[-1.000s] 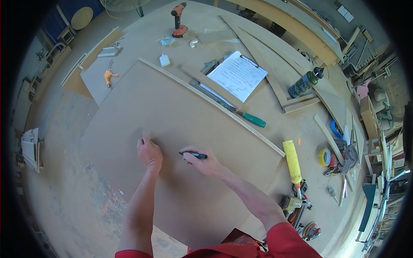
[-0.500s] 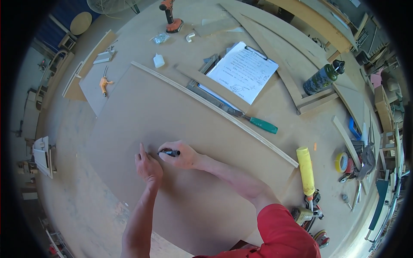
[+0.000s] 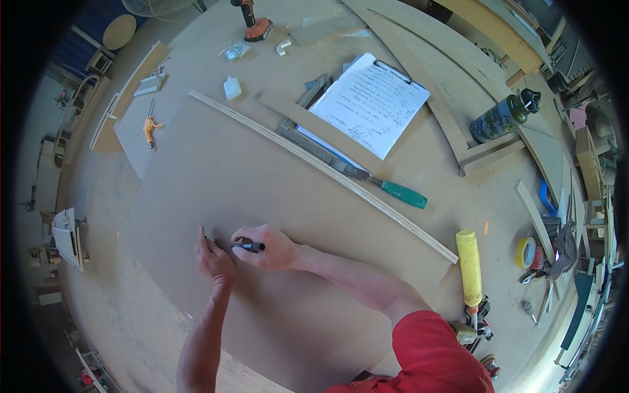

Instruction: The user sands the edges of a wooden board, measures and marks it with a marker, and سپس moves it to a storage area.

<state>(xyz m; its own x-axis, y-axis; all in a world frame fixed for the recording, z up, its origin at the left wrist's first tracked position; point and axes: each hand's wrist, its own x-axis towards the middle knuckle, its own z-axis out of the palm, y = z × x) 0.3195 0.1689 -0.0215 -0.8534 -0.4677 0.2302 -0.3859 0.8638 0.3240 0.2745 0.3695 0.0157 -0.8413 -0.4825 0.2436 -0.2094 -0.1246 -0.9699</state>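
A large brown board (image 3: 314, 321) lies on the worktable under both hands. My right hand (image 3: 272, 247) grips a black marker (image 3: 251, 247), its tip end pointing left close to the board. Just left of it, my left hand (image 3: 215, 262) rests on the board with the index finger stretched out. A small dark spot shows beside that finger; what it is I cannot make out. Beyond the hands, a long pale wooden strip (image 3: 314, 170) runs diagonally along the board. Past the strip are a green-handled chisel (image 3: 403, 194) and a clipboard with handwritten paper (image 3: 370, 105).
A camouflage bottle (image 3: 496, 120) stands at the right by joined wood strips. Nearer are a yellow glue bottle (image 3: 468, 265) and a tape roll (image 3: 525, 252). At the back sit a cordless drill (image 3: 255, 27) and a small white bottle (image 3: 232, 88). An orange-handled tool (image 3: 151, 131) lies left.
Both hands have moved slightly left and nearer to me over the board, the marker still in the right one. The view has shifted a little.
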